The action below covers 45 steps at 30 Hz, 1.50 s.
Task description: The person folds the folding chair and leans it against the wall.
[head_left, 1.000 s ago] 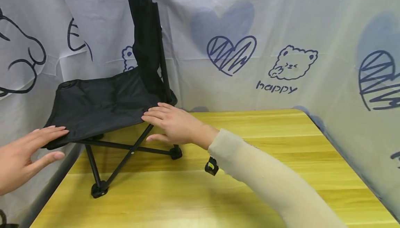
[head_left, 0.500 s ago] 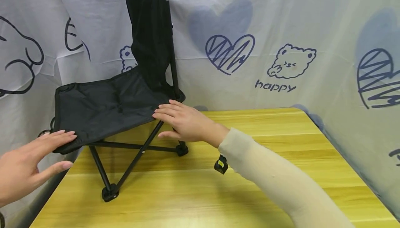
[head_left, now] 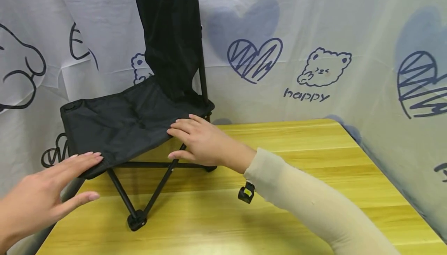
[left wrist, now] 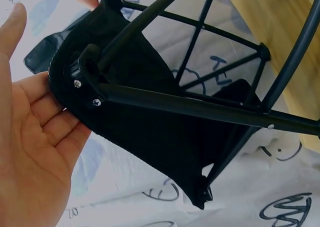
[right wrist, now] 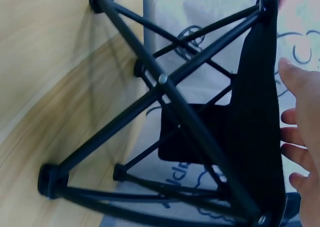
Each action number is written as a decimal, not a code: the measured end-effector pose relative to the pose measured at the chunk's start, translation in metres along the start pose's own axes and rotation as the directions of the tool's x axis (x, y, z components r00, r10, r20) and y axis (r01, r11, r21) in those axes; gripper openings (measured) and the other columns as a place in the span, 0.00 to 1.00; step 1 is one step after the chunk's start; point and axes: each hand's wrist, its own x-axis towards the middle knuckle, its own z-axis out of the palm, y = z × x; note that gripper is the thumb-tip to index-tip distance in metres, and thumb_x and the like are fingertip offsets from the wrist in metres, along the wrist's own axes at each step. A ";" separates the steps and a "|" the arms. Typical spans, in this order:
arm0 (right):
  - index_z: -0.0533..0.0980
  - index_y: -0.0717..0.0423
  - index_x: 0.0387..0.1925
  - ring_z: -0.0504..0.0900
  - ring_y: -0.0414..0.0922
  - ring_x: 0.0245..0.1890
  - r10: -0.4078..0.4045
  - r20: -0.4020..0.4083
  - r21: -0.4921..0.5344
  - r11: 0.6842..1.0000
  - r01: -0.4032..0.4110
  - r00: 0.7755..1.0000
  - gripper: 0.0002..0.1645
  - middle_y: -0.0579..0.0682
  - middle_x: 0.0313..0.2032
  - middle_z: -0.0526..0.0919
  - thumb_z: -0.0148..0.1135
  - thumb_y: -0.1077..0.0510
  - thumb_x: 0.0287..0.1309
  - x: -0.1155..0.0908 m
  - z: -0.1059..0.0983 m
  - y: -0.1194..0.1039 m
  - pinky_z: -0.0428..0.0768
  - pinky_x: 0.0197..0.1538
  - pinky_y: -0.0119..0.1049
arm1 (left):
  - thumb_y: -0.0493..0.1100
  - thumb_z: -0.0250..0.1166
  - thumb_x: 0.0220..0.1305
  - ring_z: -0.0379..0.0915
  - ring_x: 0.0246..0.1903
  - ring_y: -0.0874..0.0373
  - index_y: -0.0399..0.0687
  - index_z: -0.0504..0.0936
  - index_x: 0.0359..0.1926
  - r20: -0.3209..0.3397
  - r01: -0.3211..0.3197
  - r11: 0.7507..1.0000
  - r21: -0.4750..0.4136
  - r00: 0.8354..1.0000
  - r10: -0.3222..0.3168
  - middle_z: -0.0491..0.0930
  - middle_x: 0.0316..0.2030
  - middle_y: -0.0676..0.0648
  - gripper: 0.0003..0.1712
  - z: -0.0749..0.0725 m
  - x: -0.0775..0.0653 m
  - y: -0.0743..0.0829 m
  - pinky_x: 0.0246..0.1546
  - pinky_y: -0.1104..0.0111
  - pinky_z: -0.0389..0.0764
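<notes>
A black folding chair (head_left: 118, 119) stands unfolded on the wooden table, its backrest (head_left: 171, 33) upright at the back. My left hand (head_left: 52, 189) lies with straight fingers on the front corner of the fabric seat. In the left wrist view those fingertips meet the seat edge beside a plastic corner bracket (left wrist: 82, 72). My right hand (head_left: 202, 140) rests its extended fingers on the seat's right edge, near the backrest. Below the seat, crossed metal legs (right wrist: 125, 109) show in the right wrist view, joined by a rivet and ending in plastic feet (right wrist: 52, 181).
The yellow wood-grain table (head_left: 297, 169) extends to the right of the chair. A white cloth (head_left: 314, 22) printed with hearts and bears hangs behind it and along the sides. A small black device (head_left: 246, 193) shows beneath my right wrist.
The chair has turned so its backrest faces me more broadly, and its front leg has slid right and nearer. My left hand has moved right with the seat corner; both hands stay on the seat.
</notes>
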 end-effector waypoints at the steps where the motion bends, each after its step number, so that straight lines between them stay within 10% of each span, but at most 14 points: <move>1: 0.66 0.49 0.70 0.60 0.44 0.71 -0.004 0.001 0.003 1.000 0.004 1.000 0.41 0.47 0.68 0.68 0.44 0.29 0.68 0.000 -0.001 -0.002 0.47 0.75 0.44 | 0.61 0.76 0.44 0.66 0.63 0.65 0.57 0.73 0.66 0.009 -0.008 1.000 -0.004 1.000 0.008 0.76 0.60 0.49 0.47 0.000 0.001 0.002 0.34 0.47 0.79; 9: 0.65 0.50 0.71 0.59 0.44 0.71 -0.090 -0.021 0.022 0.996 0.090 0.996 0.42 0.47 0.69 0.67 0.43 0.28 0.67 -0.001 -0.010 -0.020 0.49 0.74 0.44 | 0.62 0.77 0.42 0.75 0.53 0.44 0.56 0.72 0.67 0.036 -0.080 0.996 -0.048 0.996 0.082 0.76 0.59 0.47 0.50 -0.001 0.015 0.023 0.52 0.59 0.78; 14: 0.64 0.51 0.71 0.60 0.43 0.71 -0.148 -0.072 0.043 0.988 0.151 0.986 0.43 0.47 0.68 0.67 0.46 0.29 0.67 -0.003 -0.010 -0.034 0.50 0.74 0.42 | 0.64 0.75 0.45 0.74 0.55 0.46 0.55 0.73 0.67 -0.002 -0.143 0.985 -0.101 0.990 0.144 0.76 0.60 0.49 0.47 0.001 0.028 0.035 0.62 0.89 0.45; 30: 0.60 0.55 0.73 0.61 0.40 0.70 -0.166 -0.055 0.097 0.981 0.171 0.985 0.46 0.47 0.69 0.66 0.45 0.29 0.67 -0.018 -0.006 -0.050 0.50 0.74 0.40 | 0.59 0.74 0.51 0.59 0.67 0.65 0.54 0.73 0.67 -0.026 -0.238 0.938 -0.252 0.971 0.239 0.74 0.63 0.48 0.43 0.004 0.045 0.038 0.64 0.85 0.52; 45: 0.61 0.55 0.72 0.64 0.42 0.69 -0.151 -0.161 0.148 0.973 0.175 0.975 0.46 0.49 0.68 0.68 0.55 0.32 0.64 -0.034 -0.006 -0.041 0.53 0.73 0.40 | 0.56 0.75 0.50 0.62 0.66 0.41 0.63 0.70 0.69 0.122 -0.075 0.972 -0.224 0.987 0.104 0.71 0.65 0.46 0.44 0.011 0.037 0.018 0.70 0.57 0.57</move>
